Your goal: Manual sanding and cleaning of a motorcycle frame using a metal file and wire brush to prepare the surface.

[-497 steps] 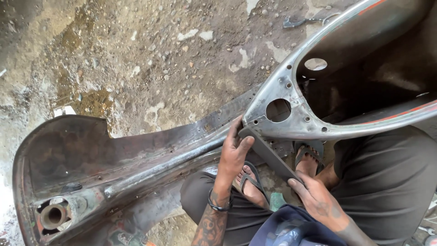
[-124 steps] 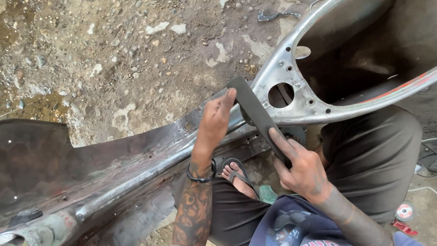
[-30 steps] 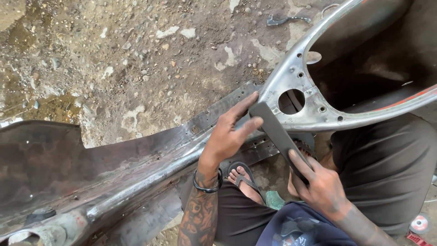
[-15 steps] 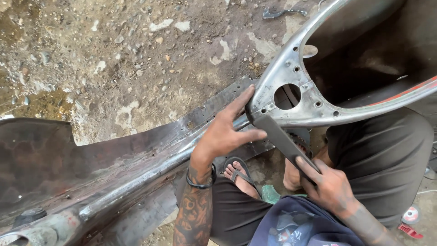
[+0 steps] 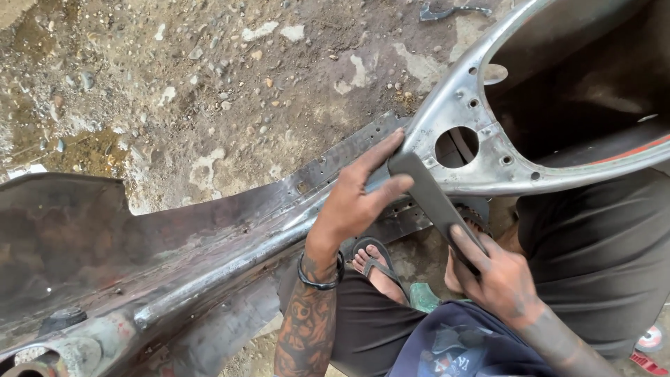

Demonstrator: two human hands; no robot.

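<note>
A bare, rusty metal scooter body frame (image 5: pixel 230 237) lies across my lap on the dirt ground. Its shiny sanded part (image 5: pixel 481 146) has a round hole and smaller holes. A long flat dark file-like strip (image 5: pixel 436 202) rests slanted on the frame's central ridge. My left hand (image 5: pixel 359 199) presses its far end against the metal with fingers spread. Its near end is gripped by my right hand (image 5: pixel 492 276), close to my knee. The strip's middle shows between both hands.
Rough stony ground (image 5: pixel 209 91) with wet patches lies beyond the frame. A small metal tool (image 5: pixel 447 10) lies at the top edge. My sandalled foot (image 5: pixel 377 265) sits under the frame. A red and white object (image 5: pixel 652 342) is at the lower right.
The strip has slid slightly along the frame between the earlier frames and now, with both hands staying on it. The view shifts a little.
</note>
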